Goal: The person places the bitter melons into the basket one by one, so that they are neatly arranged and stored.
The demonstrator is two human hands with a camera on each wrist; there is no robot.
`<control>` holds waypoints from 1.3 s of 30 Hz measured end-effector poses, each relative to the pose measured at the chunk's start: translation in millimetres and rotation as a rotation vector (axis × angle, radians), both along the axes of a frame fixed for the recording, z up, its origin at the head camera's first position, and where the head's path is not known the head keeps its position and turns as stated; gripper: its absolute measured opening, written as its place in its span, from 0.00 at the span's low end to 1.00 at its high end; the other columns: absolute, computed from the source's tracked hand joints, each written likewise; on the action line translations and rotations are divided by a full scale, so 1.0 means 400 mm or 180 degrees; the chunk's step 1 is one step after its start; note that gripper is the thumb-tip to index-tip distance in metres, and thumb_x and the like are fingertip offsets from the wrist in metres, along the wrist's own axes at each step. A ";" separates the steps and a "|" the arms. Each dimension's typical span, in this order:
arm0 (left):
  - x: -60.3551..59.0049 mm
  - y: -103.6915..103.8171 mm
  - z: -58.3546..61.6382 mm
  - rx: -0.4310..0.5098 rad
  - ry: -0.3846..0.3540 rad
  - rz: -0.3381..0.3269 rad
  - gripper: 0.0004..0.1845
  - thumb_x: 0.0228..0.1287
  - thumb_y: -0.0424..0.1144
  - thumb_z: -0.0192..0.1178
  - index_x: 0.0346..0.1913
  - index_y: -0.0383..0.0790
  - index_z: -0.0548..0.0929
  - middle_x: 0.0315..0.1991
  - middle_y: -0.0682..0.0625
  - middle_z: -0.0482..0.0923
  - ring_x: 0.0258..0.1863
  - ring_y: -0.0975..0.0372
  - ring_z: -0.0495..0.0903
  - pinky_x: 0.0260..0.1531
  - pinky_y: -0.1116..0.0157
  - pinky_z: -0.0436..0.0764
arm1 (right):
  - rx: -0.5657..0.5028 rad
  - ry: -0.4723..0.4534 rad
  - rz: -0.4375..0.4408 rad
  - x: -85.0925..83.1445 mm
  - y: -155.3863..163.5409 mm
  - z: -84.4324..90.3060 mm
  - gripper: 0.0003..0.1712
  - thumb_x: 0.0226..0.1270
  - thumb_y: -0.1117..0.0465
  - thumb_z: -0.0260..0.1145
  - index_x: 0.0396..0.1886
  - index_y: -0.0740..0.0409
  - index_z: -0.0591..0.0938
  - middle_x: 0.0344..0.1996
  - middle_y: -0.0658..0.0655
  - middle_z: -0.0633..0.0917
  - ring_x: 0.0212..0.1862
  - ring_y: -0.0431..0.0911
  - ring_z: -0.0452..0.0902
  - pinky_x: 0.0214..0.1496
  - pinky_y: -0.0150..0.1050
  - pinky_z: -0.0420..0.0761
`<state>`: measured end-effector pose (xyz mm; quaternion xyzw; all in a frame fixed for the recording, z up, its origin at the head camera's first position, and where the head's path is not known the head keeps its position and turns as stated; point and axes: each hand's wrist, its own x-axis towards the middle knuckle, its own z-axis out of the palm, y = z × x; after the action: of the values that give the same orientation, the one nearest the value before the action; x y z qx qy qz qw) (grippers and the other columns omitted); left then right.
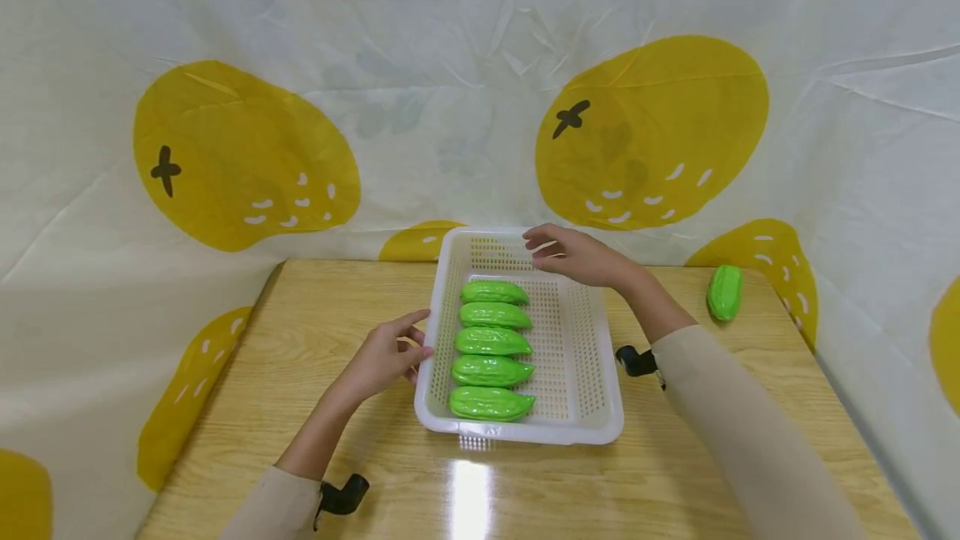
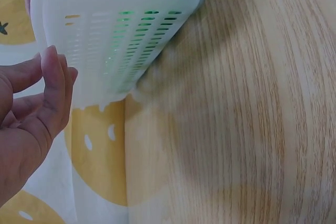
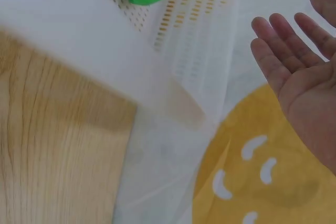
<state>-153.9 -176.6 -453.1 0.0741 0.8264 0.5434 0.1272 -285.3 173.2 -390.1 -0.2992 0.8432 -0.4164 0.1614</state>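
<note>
A white perforated plastic basket [image 1: 558, 340] stands on the wooden table. Several glossy green model bitter melons [image 1: 491, 372] lie side by side in a column along its left half, pointed tips to the right. My left hand [image 1: 388, 357] is beside the basket's left rim, fingers loosely bent; whether the fingertips touch the rim I cannot tell. In the left wrist view, that hand [image 2: 37, 103] holds nothing. Over the far right corner of the basket hovers my right hand [image 1: 573, 255], and the right wrist view shows its palm [image 3: 310, 87] bare with fingers extended.
One more green bitter melon [image 1: 725, 293] lies apart at the back right of the wooden table [image 1: 360, 290]. Behind the table hangs a white cloth [image 1: 450, 148] printed with large yellow fruits, close to the basket's far end.
</note>
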 end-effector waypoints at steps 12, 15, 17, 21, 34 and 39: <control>0.000 -0.008 0.002 -0.0046 0.0009 0.0018 0.35 0.70 0.28 0.64 0.78 0.35 0.66 0.45 0.38 0.78 0.29 0.59 0.83 0.30 0.46 0.90 | -0.0005 0.0254 -0.0667 0.030 0.162 0.004 0.32 0.82 0.56 0.59 0.78 0.62 0.64 0.72 0.67 0.71 0.72 0.64 0.70 0.71 0.62 0.75; 0.001 -0.010 0.000 -0.0036 -0.0014 0.0019 0.35 0.70 0.28 0.64 0.78 0.35 0.66 0.45 0.38 0.78 0.29 0.58 0.83 0.29 0.47 0.91 | 0.0009 0.0278 -0.0861 0.037 0.200 -0.009 0.33 0.82 0.55 0.59 0.78 0.62 0.62 0.73 0.68 0.70 0.72 0.64 0.69 0.71 0.63 0.75; 0.002 -0.011 -0.003 -0.0036 -0.0026 0.0022 0.35 0.70 0.28 0.64 0.78 0.35 0.66 0.45 0.38 0.78 0.29 0.58 0.83 0.29 0.48 0.91 | -0.0009 0.0286 -0.0988 0.043 0.225 -0.020 0.34 0.82 0.55 0.58 0.79 0.63 0.61 0.73 0.68 0.69 0.73 0.65 0.67 0.71 0.64 0.74; 0.004 -0.013 -0.007 -0.0028 -0.0051 0.0027 0.35 0.70 0.28 0.64 0.78 0.35 0.66 0.45 0.38 0.78 0.29 0.58 0.83 0.30 0.46 0.91 | -0.0057 0.0312 -0.1204 0.055 0.278 -0.051 0.35 0.83 0.54 0.57 0.80 0.65 0.59 0.73 0.71 0.68 0.73 0.68 0.65 0.72 0.66 0.72; -0.001 -0.004 -0.002 -0.0015 -0.0003 -0.0003 0.35 0.70 0.27 0.64 0.77 0.34 0.66 0.44 0.38 0.79 0.28 0.59 0.83 0.30 0.46 0.91 | 0.0120 0.0470 -0.2109 0.073 0.460 -0.151 0.42 0.83 0.43 0.52 0.80 0.69 0.56 0.75 0.75 0.62 0.75 0.73 0.56 0.72 0.72 0.63; -0.003 -0.003 0.000 -0.0020 0.0019 -0.0018 0.35 0.70 0.27 0.64 0.77 0.34 0.66 0.44 0.38 0.79 0.28 0.59 0.83 0.29 0.48 0.91 | 0.0132 0.0385 -0.2574 0.075 0.522 -0.175 0.45 0.83 0.41 0.50 0.81 0.70 0.53 0.77 0.77 0.57 0.76 0.75 0.50 0.72 0.75 0.60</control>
<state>-155.1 -177.8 -453.0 0.0777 0.8283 0.5402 0.1265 -255.3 382.2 -460.0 0.0358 0.9091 -0.4108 -0.0592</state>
